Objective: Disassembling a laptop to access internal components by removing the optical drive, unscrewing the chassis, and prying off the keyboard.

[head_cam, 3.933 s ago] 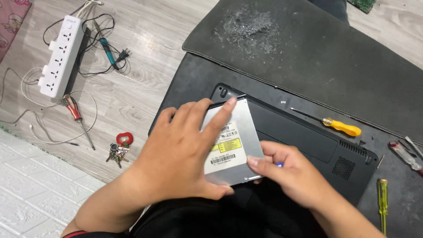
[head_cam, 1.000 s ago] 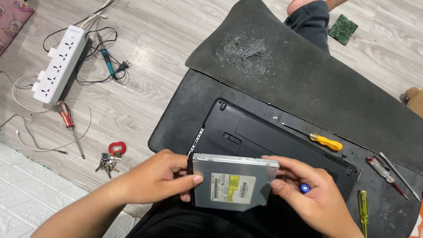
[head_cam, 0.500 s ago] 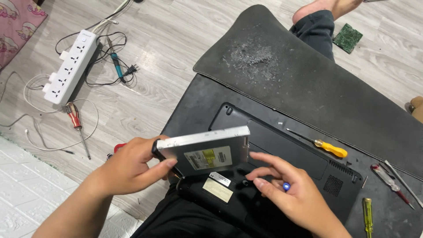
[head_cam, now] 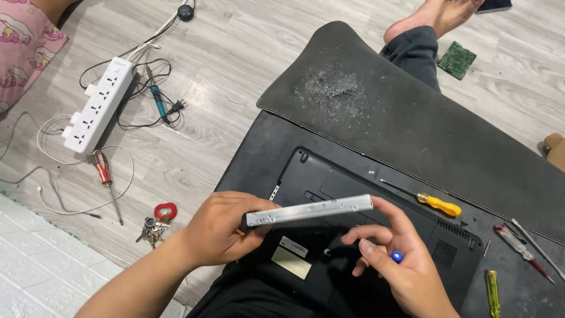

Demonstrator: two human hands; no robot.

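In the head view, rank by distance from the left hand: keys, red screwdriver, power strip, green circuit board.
From the left hand, which holds the silver drive:
1. Keys, just to its left on the floor.
2. Red screwdriver, farther left and up.
3. Power strip, upper left.
4. Green circuit board, far upper right by the foot.

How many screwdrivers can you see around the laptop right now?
4: red-handled screwdriver on the floor left, yellow-handled screwdriver on the laptop, red screwdriver and green-yellow screwdriver on the mat right. Others may be hidden.
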